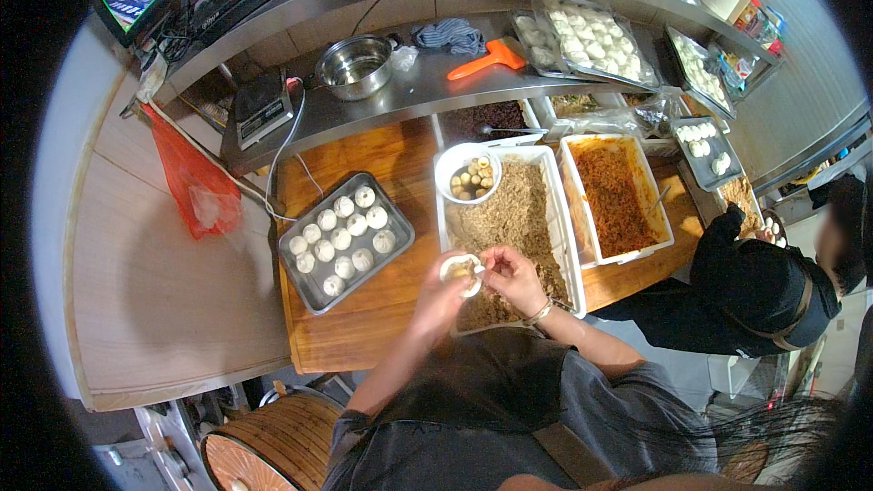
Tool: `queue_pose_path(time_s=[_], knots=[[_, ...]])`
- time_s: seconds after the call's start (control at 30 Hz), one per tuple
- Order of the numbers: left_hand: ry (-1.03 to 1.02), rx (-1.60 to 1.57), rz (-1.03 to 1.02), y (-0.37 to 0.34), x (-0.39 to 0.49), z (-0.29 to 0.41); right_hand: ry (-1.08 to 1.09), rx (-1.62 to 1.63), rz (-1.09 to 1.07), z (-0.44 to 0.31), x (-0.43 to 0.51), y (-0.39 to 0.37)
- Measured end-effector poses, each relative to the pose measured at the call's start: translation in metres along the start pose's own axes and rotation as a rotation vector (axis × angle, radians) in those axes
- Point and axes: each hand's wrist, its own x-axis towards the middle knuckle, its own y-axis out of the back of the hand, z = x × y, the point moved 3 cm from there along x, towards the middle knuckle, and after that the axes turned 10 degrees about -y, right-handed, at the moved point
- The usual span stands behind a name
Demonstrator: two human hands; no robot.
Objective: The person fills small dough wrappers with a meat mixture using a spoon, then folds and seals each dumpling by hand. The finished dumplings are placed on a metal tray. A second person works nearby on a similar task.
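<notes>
My left hand (pixel 436 296) holds a round dough wrapper (pixel 462 275) with filling in it. My right hand (pixel 515 281) grips the wrapper's right edge between thumb and fingers. Both hands are above the near part of a white plastic tub of brown minced filling (pixel 511 218). A white bowl of small round eggs in dark liquid (pixel 469 172) sits on the tub's far left corner. To the left, a dark metal tray (pixel 389 266) holds several pleated buns (pixel 341 239) in rows.
A tub of orange-red filling (pixel 610 198) stands at the right, with dark filling (pixel 487 121) behind. The steel shelf (pixel 409 102) holds a pot (pixel 354 68), a scale (pixel 264 119), an orange scraper (pixel 487 60) and bun trays (pixel 600 44). A co-worker in black (pixel 757 286) is at the right; a bamboo steamer (pixel 273 440) is lower left.
</notes>
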Motion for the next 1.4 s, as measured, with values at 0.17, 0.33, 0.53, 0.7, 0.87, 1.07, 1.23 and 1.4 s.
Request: queue_pose_path(time_s=[0.17, 0.33, 0.53, 0.7, 0.87, 1.07, 1.23, 1.4], knots=[[0.034, 0.010, -0.007, -0.006, -0.003, 0.004, -0.125, -0.090, -0.026, 0.001, 0.004, 0.003], [0.064, 0.092, -0.035, -0.009, -0.004, 0.006, -0.074, -0.050, -0.075, -0.005, 0.005, 0.004], [0.165, 0.132, 0.013, -0.012, -0.004, 0.010, 0.124, -0.385, -0.011, -0.018, 0.001, 0.003], [0.146, 0.219, -0.066, -0.014, -0.005, 0.014, 0.122, -0.303, -0.047, -0.022, 0.002, 0.001], [0.229, 0.264, -0.118, -0.006, -0.003, 0.017, 0.158, -0.568, -0.038, -0.023, 0.001, 0.002], [0.037, 0.202, -0.111, -0.009, -0.005, 0.027, -0.181, 0.028, -0.165, -0.017, 0.001, 0.001], [0.013, 0.168, -0.085, -0.008, -0.006, 0.018, -0.094, 0.086, -0.160, -0.018, -0.001, -0.007], [-0.001, 0.170, -0.089, 0.001, -0.006, 0.009, 0.050, -0.170, -0.113, -0.015, 0.001, -0.011]])
